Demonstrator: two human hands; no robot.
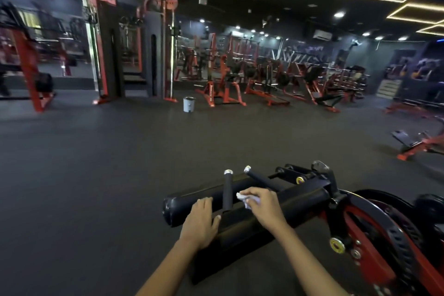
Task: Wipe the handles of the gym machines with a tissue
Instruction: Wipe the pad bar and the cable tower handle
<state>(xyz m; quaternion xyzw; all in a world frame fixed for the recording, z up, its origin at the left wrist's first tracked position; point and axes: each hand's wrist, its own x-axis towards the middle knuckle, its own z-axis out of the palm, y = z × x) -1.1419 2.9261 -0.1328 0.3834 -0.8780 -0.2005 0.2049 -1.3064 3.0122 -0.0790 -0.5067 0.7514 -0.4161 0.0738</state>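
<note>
A black and red gym machine (374,243) stands right in front of me, with a long black padded roller (305,199) across it. Two black handles with silver end caps rise from it: the left handle (227,190) and the right handle (258,178). My right hand (263,204) is shut on a crumpled white tissue (243,199) and rests at the base of the right handle, just right of the left handle. My left hand (201,221) lies flat on the pad, fingers spread, holding nothing, just left of the left handle.
Dark rubber floor (108,175) stretches ahead. A small white bin (188,104) stands on it in the middle distance. Red cable towers (101,41) and several red racks and benches (264,79) line the back wall. Another red machine (418,144) sits low at the right.
</note>
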